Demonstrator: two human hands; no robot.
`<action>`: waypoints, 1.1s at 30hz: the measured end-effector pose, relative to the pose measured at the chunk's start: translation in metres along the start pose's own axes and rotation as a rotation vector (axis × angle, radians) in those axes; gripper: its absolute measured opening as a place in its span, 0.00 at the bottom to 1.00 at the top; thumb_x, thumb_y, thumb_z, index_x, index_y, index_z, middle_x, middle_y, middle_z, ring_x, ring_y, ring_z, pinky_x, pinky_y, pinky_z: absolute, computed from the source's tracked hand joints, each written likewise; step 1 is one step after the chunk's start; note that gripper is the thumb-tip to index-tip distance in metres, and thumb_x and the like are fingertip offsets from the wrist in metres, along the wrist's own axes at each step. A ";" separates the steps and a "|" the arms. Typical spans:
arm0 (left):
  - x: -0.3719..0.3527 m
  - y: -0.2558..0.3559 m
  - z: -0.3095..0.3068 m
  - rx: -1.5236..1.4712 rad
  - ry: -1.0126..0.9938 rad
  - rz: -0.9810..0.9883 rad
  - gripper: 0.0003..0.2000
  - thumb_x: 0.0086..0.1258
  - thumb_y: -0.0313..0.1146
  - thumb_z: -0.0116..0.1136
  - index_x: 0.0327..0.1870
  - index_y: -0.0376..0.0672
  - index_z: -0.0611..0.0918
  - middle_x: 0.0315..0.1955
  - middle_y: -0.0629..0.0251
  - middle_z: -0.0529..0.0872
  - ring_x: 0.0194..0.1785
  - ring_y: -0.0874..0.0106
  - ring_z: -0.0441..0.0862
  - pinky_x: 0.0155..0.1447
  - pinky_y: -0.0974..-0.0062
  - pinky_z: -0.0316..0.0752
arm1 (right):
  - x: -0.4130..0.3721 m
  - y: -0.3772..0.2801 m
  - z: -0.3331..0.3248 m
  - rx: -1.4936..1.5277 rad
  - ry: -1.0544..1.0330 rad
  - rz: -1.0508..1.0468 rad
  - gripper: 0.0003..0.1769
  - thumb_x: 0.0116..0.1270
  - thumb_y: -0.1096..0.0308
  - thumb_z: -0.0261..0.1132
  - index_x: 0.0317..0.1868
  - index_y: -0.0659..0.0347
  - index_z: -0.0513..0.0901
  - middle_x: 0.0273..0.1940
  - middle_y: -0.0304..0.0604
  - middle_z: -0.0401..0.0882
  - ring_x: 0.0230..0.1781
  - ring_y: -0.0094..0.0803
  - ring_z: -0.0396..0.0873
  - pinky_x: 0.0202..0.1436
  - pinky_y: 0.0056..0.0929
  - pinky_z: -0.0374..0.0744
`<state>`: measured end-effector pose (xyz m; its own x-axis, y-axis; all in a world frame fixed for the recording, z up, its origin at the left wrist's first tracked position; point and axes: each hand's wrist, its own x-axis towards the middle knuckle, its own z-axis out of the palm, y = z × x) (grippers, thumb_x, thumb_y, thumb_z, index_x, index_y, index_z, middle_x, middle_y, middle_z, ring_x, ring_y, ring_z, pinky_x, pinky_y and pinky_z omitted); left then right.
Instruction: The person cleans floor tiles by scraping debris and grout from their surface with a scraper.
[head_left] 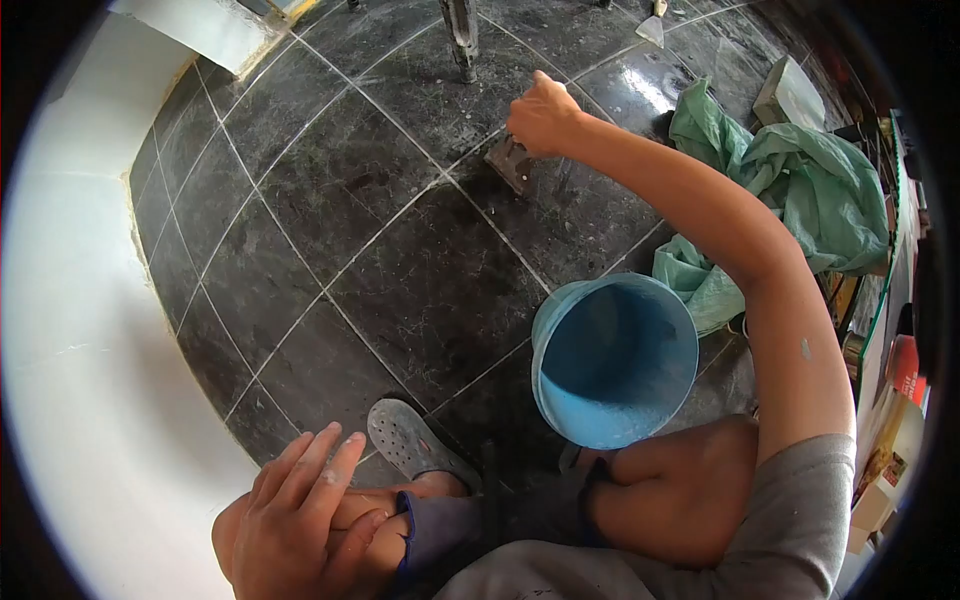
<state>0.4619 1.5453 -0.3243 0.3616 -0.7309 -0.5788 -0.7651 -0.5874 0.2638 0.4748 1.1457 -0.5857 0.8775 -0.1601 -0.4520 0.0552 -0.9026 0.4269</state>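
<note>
My right hand (543, 115) is stretched out over the dark tiled floor (420, 260), closed round a flat, brownish-grey scraper (510, 165). The scraper's blade rests at the floor beside a pale grout line. Resting on my knee at the lower left, my left hand (305, 510) has its fingers extended and holds nothing. A blue bucket (620, 355) stands on the tiles in front of my right knee, between my legs and the outstretched arm. Its inside is in shadow.
Green cloth (815, 190) lies bunched at the right, beside a grey block (789, 95). Another scraper (652, 28) lies at the top right. A dark post (461, 40) stands at the top. White wall (80, 330) borders the left side. Shelving with boxes lines the right edge.
</note>
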 end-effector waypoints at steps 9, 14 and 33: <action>-0.002 0.002 0.000 0.005 0.003 -0.032 0.26 0.72 0.40 0.50 0.71 0.42 0.72 0.70 0.47 0.72 0.72 0.49 0.70 0.75 0.58 0.65 | -0.001 -0.002 -0.003 0.029 -0.004 -0.009 0.07 0.59 0.59 0.70 0.35 0.47 0.91 0.33 0.34 0.87 0.38 0.33 0.85 0.46 0.37 0.69; -0.003 0.000 -0.001 -0.019 0.002 0.010 0.26 0.72 0.39 0.51 0.71 0.43 0.72 0.69 0.47 0.73 0.72 0.49 0.70 0.75 0.58 0.65 | 0.004 0.004 0.000 0.043 0.039 0.026 0.07 0.59 0.59 0.70 0.35 0.47 0.91 0.33 0.33 0.87 0.38 0.32 0.85 0.47 0.37 0.69; -0.009 -0.013 0.012 0.087 0.037 0.122 0.26 0.72 0.40 0.50 0.71 0.43 0.72 0.69 0.48 0.73 0.72 0.49 0.70 0.76 0.58 0.65 | 0.005 0.005 -0.005 0.046 -0.012 0.028 0.09 0.57 0.57 0.71 0.38 0.46 0.91 0.36 0.33 0.87 0.41 0.33 0.86 0.45 0.37 0.71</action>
<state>0.4621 1.5635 -0.3323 0.2818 -0.8082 -0.5172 -0.8471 -0.4626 0.2614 0.4819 1.1428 -0.5821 0.8727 -0.1898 -0.4499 0.0085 -0.9153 0.4028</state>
